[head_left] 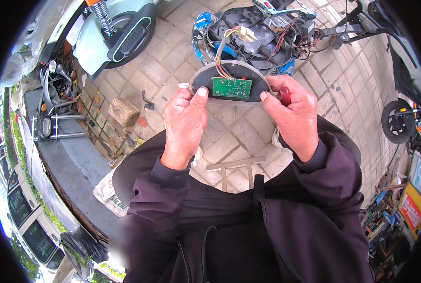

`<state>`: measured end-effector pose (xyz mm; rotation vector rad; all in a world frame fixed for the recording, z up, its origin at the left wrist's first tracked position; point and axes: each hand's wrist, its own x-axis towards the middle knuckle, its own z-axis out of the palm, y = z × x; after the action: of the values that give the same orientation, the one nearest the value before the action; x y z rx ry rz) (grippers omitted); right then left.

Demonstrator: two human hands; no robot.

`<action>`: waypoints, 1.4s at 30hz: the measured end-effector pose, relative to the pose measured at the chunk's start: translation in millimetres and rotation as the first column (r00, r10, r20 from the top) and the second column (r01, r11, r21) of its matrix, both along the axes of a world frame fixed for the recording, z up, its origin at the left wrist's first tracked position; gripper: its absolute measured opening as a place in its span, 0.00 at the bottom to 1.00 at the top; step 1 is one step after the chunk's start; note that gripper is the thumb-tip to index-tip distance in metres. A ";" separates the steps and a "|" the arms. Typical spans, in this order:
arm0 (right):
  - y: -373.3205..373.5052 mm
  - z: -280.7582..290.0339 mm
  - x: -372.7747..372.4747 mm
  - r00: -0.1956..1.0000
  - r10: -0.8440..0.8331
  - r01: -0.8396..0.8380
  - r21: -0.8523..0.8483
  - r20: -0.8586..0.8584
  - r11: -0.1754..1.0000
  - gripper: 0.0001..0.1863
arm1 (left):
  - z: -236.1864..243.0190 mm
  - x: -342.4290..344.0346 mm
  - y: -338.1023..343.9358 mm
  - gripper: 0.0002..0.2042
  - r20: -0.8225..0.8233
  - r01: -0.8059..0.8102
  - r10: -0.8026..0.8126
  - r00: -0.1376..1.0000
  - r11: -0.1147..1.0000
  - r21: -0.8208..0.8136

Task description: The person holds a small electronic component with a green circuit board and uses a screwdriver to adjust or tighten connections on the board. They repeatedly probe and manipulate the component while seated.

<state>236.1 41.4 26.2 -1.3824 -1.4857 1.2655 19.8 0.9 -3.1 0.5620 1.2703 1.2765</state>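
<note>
Both hands hold an oval dashboard panel (256,79) by its two ends, its back facing up. A green circuit board (231,88) sits in the middle of the panel. From its upper edge a bundle of coloured wires (218,59) runs up to a white plug connector (245,34). My left hand (184,122) grips the left end, thumb on top. My right hand (295,115) grips the right end, thumb on the rim; a red-handled tool (285,96), its far end hidden, is also tucked in its fingers.
Beyond the panel, blue and black scooter body parts (248,42) with loose wiring lie on the paving. A pale green scooter (111,37) stands far left, near a wooden block (123,112). A grey bench (78,160) runs along the left. A black wheel (397,120) stands at right.
</note>
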 end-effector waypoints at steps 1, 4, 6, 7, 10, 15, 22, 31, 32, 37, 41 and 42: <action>-0.2 0.1 0.4 1.000 -0.008 0.008 -0.023 0.004 1.000 0.11 | 0.2 0.3 0.3 0.09 0.021 0.007 -0.007 1.000 1.000 0.008; 0.7 -0.2 2.0 0.999 -0.010 0.007 -0.065 -0.044 0.998 0.10 | 2.2 2.0 1.6 0.09 0.066 0.009 -0.011 0.998 1.000 0.029; 1.8 -0.1 1.6 0.992 -0.023 0.006 -0.140 -0.124 0.990 0.10 | 3.9 7.1 1.3 0.09 0.070 -0.006 0.000 0.998 0.997 0.081; 3.8 -1.8 -1.3 0.971 -0.050 0.009 -0.173 -0.234 0.985 0.08 | 6.3 5.5 0.0 0.08 0.092 0.013 -0.019 0.996 0.998 0.064; 4.5 1.4 1.7 0.970 -0.076 0.002 -0.308 -0.230 0.951 0.11 | 8.9 5.6 0.4 0.08 0.044 0.006 -0.008 0.999 0.999 0.039; 3.4 -1.4 -0.9 0.977 -0.025 -0.039 -0.296 -0.210 0.954 0.12 | 8.0 4.4 -0.1 0.05 0.045 -0.051 0.048 0.998 0.996 0.067; 4.0 -5.8 -6.1 0.975 -0.009 -0.057 -0.287 -0.222 0.956 0.13 | 6.6 1.3 -2.4 0.06 -0.013 -0.044 0.046 0.999 0.993 0.106; 4.7 -8.1 -3.8 0.966 -0.035 -0.069 -0.387 -0.256 0.919 0.12 | 7.3 1.0 -3.0 0.05 0.030 -0.060 0.058 0.998 0.995 0.079; 4.1 -8.8 -4.6 0.963 -0.041 -0.067 -0.382 -0.267 0.922 0.12 | 7.0 0.6 -3.0 0.05 0.033 -0.059 0.056 0.998 0.995 0.079; 4.1 -7.7 -5.3 0.972 -0.045 -0.044 -0.368 -0.230 0.929 0.12 | 4.7 -0.6 -0.1 0.09 -0.031 -0.039 0.041 0.999 0.996 0.075; 2.3 -7.4 -7.7 0.971 0.015 -0.084 -0.284 -0.237 0.955 0.11 | 8.0 0.4 0.4 0.14 -0.020 -0.070 0.071 0.997 0.996 0.046; 1.9 -7.2 -7.4 0.977 0.044 -0.098 -0.253 -0.210 0.962 0.11 | 9.0 -0.2 1.3 0.14 -0.015 -0.082 0.082 0.997 0.997 -0.003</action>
<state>228.7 43.3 19.0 -1.3267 -1.2715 1.6456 19.6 2.2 5.9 0.5216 1.3191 1.3398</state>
